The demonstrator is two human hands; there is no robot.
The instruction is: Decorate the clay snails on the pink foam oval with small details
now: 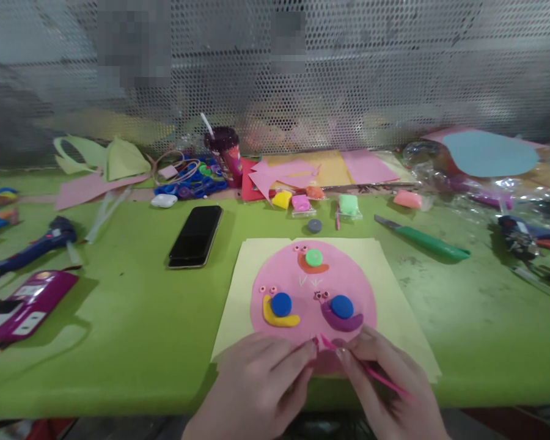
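Note:
My left hand (261, 376) is closed in a pinch near the lower edge of a round pink paper (297, 333). A tiny dark bit shows at its fingertips, too small to name. My right hand (392, 373) grips a thin pink clay modelling tool (387, 384), its flat tip close to the left fingertips. The round paper lies on a pale yellow sheet (398, 305). On it are three clay snails with cap shells: a yellow snail (275, 316), a purple snail (343, 322) and an orange snail (309, 265). Small eyes stand beside each snail.
Behind the sheet lie a grey cap (315, 226) and bagged clay (348, 205). A green utility knife (428, 239) is at right, a phone (195, 237) at left. Farther out are a glue gun (39, 243), a purple device (30, 305) and a drink cup (224, 156).

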